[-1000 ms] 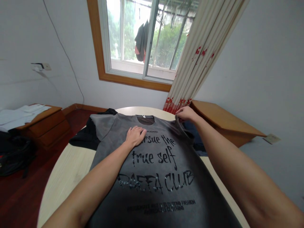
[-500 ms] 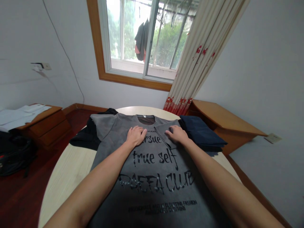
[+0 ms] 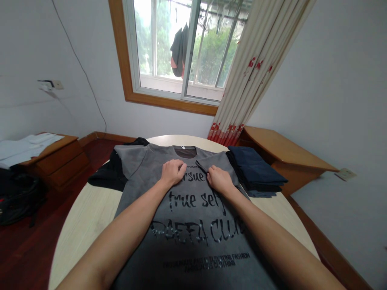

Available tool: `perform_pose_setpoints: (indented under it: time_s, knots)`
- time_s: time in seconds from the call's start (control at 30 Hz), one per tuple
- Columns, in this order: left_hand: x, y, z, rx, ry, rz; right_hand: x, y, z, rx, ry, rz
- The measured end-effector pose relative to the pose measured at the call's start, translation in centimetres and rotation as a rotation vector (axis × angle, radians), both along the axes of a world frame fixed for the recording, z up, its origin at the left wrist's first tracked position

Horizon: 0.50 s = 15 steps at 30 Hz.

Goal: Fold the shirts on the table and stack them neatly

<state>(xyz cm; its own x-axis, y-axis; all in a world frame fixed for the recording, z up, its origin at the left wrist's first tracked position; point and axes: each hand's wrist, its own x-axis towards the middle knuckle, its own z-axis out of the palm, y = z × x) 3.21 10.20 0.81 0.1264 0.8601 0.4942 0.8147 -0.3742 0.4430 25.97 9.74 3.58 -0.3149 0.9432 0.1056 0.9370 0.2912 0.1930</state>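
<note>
A grey T-shirt (image 3: 193, 213) with black lettering lies front side up, its collar toward the window. Its left-hand sleeve spreads outward, while the right-hand sleeve is folded in over the chest. My left hand (image 3: 173, 172) rests on the chest left of the lettering, fingers curled down into the cloth; the fingertips are hidden. On the folded-in sleeve, my right hand (image 3: 220, 179) has its fingers closed around the cloth near the sleeve's hem.
The shirt covers much of a round pale table (image 3: 81, 209). Folded dark clothes (image 3: 256, 167) are stacked at its right, and black clothing (image 3: 107, 175) lies at the left. A wooden desk (image 3: 281, 149) stands beyond the right edge; a drawer cabinet (image 3: 60, 155) is at far left.
My right hand has moved slightly toward me and left along the folded sleeve, and its fingers have closed. My left hand's fingers have curled in while the hand stays in place.
</note>
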Motion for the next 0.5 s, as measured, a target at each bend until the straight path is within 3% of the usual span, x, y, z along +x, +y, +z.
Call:
perform_pose_setpoints:
  time_s: [0.13, 0.23, 0.37, 0.5]
  knots:
    - [0.0, 0.2, -0.3, 0.134, -0.033, -0.236, 0.4, -0.6, 0.5, 0.05, 0.086, 0.021]
    - [0.3, 0.5, -0.8, 0.1, 0.004, -0.388, 1.2, 0.0, 0.0, 0.005, 0.158, 0.032]
    - [0.7, 0.9, -1.5, -0.053, 0.09, -0.385, 3.1, 2.9, -1.7, 0.04, 0.197, -0.113]
    - [0.8, 1.2, -1.7, -0.124, 0.126, -0.363, 4.8, 6.7, -3.2, -0.061, 0.173, -0.273]
